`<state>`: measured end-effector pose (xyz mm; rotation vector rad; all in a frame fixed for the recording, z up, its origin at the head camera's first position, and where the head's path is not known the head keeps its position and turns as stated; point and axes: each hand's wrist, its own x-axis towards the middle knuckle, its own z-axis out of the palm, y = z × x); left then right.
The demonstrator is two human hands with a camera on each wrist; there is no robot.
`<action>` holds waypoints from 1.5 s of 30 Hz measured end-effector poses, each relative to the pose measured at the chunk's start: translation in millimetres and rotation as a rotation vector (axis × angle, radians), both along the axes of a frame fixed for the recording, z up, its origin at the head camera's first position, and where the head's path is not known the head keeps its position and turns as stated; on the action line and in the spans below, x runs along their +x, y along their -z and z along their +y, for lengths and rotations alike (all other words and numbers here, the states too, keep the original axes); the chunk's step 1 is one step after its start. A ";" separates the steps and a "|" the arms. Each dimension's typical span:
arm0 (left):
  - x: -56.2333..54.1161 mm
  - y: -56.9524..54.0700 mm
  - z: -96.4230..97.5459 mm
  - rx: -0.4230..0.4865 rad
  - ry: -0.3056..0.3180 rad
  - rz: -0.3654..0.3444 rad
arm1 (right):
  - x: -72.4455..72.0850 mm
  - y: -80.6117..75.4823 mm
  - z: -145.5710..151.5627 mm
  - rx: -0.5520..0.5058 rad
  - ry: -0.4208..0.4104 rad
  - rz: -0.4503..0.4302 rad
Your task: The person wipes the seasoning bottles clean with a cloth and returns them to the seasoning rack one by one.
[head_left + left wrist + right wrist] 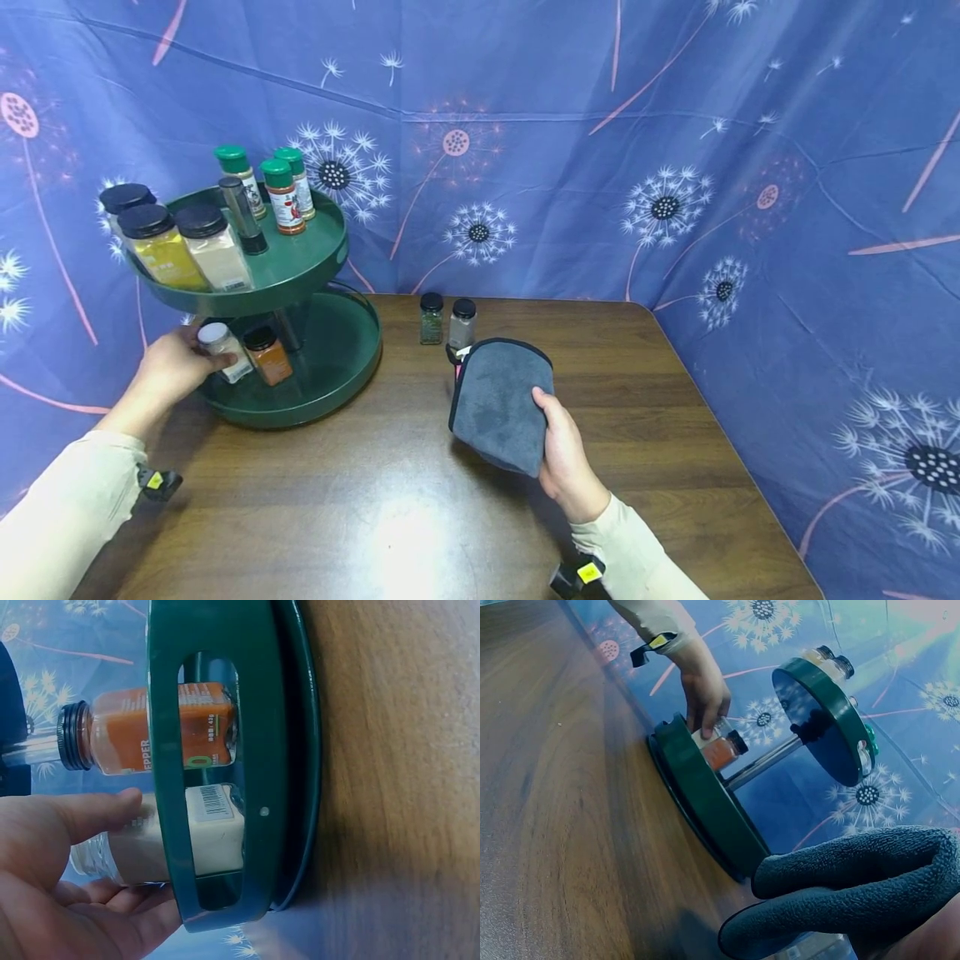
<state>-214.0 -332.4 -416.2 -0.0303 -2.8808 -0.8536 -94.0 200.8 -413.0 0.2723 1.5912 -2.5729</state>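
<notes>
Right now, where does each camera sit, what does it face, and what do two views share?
Head: on the head, facing forward and down at the green rack; left hand, right hand, sleeves show.
Left wrist: on that wrist, facing the pale jar; only the left hand shows.
Right wrist: on that wrist, facing past gray cloth toward the rack; left hand, part of right hand show.
Both wrist views share the orange jar.

With the left hand (171, 364), we are gripping a white-capped jar (231, 353) on the lower tray (333, 354), beside an orange jar (272, 362). With the right hand (567, 454), we are holding a grey cloth (502, 408) above the table (322, 508).
</notes>
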 end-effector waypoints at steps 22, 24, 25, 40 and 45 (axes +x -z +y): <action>38.6 -39.1 25.6 0.046 -0.149 0.214 | 1.4 -0.1 -1.9 -0.004 0.004 0.003; 42.0 -44.5 34.3 0.039 -0.143 0.275 | 1.1 0.0 -2.0 -0.006 -0.001 0.008; 43.4 -46.7 38.7 0.038 -0.131 0.314 | 1.0 0.1 -2.1 -0.006 -0.001 0.008; 46.2 -43.6 109.6 0.010 0.091 0.410 | 1.0 0.0 -2.7 -0.008 -0.010 0.009; 36.7 -38.3 139.6 0.024 0.166 0.335 | 1.5 0.6 -2.8 -0.008 -0.022 0.021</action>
